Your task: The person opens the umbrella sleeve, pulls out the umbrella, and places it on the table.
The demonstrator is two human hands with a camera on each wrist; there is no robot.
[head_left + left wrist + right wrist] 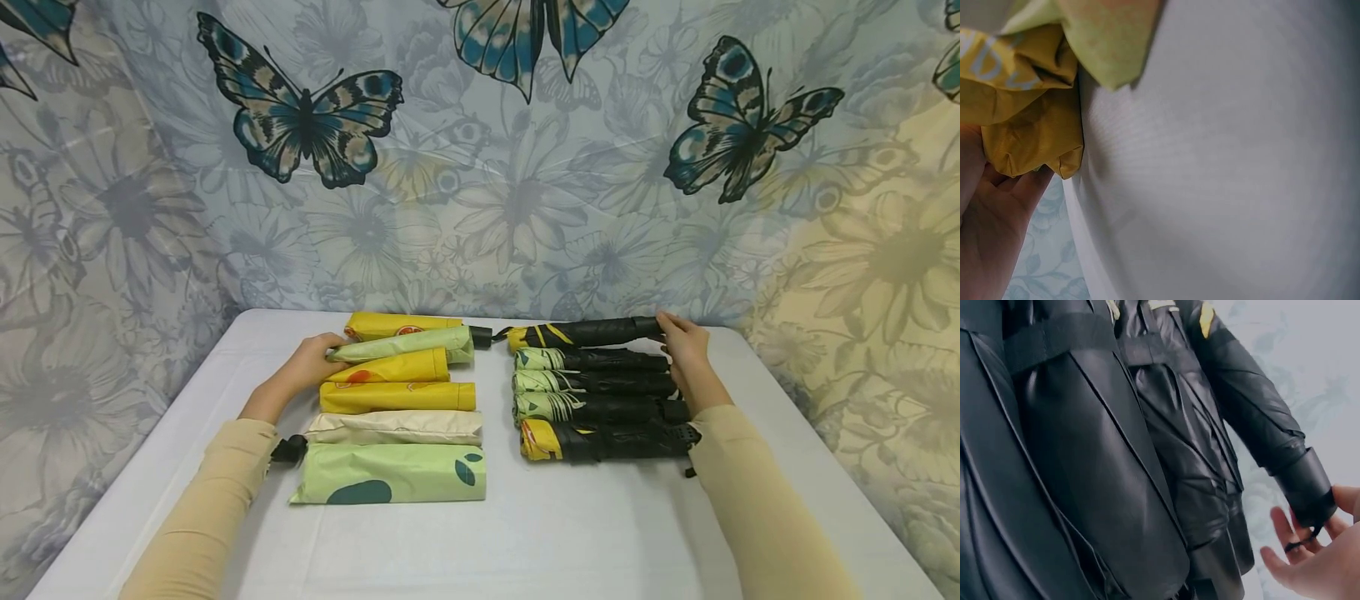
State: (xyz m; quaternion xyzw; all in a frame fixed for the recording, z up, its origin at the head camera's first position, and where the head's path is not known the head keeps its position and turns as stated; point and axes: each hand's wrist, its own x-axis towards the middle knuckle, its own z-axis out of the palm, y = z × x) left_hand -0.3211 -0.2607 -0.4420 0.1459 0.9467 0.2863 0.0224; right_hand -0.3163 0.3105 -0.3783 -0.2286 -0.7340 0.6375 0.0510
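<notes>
My left hand [307, 364] grips the left end of a light green umbrella sleeve [412, 343], between two yellow sleeves. A black handle end [481, 337] shows at its right. In the left wrist view, that hand [997, 225] reaches behind a crumpled yellow sleeve [1035, 134], which hides the fingertips. On the right, my right hand [684, 343] pinches the handle end of the farthest folded black umbrella [600, 332], which has a yellow patterned end. In the right wrist view, thumb and fingers of the hand [1319, 556] lie around its black handle [1307, 487] and cord.
More sleeves lie in the left column: yellow [397, 397], cream [393, 427] and a wide green one [397, 473]. A black handle [288, 450] pokes out left. Several black umbrellas [607, 438] lie in the right column. A butterfly-print cloth [517, 208] hangs behind the white table [525, 542].
</notes>
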